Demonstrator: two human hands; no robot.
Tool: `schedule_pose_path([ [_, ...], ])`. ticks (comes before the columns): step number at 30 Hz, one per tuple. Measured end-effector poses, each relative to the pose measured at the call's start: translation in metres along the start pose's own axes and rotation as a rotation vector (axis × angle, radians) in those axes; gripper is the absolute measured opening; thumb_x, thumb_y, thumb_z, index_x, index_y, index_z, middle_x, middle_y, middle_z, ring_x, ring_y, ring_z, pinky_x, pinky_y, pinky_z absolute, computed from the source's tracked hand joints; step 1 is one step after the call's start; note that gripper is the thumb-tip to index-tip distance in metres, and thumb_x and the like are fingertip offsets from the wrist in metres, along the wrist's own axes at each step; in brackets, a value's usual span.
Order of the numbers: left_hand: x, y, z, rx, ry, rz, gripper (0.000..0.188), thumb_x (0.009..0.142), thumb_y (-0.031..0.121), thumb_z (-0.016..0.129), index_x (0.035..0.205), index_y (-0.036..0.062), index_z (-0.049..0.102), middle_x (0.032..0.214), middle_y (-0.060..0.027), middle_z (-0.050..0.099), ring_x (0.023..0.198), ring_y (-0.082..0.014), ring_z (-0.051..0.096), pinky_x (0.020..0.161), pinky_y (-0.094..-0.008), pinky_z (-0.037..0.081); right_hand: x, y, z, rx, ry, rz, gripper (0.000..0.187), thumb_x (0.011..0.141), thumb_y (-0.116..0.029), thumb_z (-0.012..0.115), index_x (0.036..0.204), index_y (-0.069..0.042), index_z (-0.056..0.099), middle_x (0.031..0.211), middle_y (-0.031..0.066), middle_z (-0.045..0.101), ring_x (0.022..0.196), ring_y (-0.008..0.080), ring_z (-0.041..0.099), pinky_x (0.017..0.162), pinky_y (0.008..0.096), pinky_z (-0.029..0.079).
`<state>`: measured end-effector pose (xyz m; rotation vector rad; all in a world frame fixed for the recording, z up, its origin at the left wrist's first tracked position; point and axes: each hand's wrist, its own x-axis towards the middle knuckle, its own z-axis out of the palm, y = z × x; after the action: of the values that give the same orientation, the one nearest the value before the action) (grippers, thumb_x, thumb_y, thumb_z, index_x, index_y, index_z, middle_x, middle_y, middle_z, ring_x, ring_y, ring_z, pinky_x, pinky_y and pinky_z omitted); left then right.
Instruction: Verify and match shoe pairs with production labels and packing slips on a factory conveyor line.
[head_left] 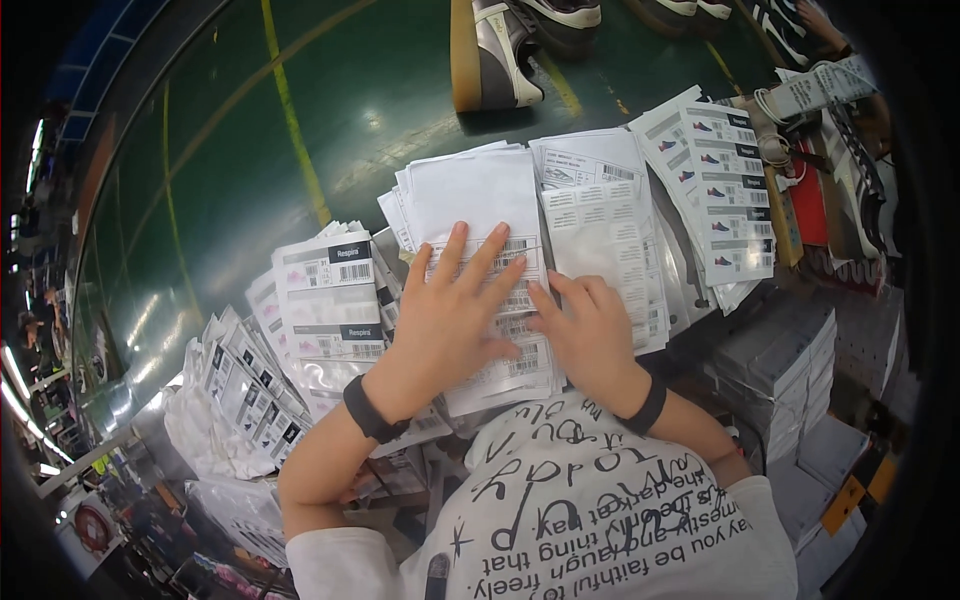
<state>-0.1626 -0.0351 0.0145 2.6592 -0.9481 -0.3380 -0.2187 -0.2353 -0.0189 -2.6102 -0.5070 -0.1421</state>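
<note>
Left hand (450, 315) splayed on barcode-label sheets (490, 192)
Right hand's (592, 335) fingers bent, pinch unclear; sheets likely light, floppy, slippery; best held by opposite edges.

Glossy green work surface (380, 80), yellow lines (286, 100), bright strip lights (16, 388)

Sheet stack (488, 185) under left hand (455, 305): white, black barcode print. Left label sheets (330, 312), left of that hand: white, black header blocks, pink shoe motifs. Right label sheets (733, 195), beyond right hand (592, 325): white, black blocks, red-and-blue shoe motifs. Bench (225, 150) beyond both hands: green, yellow stripes.
</note>
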Motion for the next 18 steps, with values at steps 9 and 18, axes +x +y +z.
schedule_pose_path([
  [9,0.018,-0.033,-0.006,-0.019,0.055,0.127,0.057,0.073,0.023,0.078,0.128,0.0310,0.066,0.155,-0.0024,0.039,0.103,-0.0337,0.051,0.092,-0.0449,0.044,-0.004,-0.017,-0.028,-0.029,0.033,-0.301,0.029,0.075,-0.012,0.069,0.099,0.003,0.066,0.096,0.0128,0.064,0.091,0.0262,0.061,0.090,0.0447,0.049],
  [18,0.028,-0.046,-0.007,-0.186,0.006,0.073,0.070,0.063,0.009,0.082,0.126,0.0366,0.067,0.153,-0.0049,0.040,0.091,-0.0306,0.051,0.085,-0.0388,0.051,0.024,-0.019,-0.080,0.246,0.234,-0.305,0.018,0.062,-0.002,0.072,0.080,-0.004,0.068,0.066,0.0039,0.058,0.059,0.0195,0.057,0.077,0.0376,0.052],
])
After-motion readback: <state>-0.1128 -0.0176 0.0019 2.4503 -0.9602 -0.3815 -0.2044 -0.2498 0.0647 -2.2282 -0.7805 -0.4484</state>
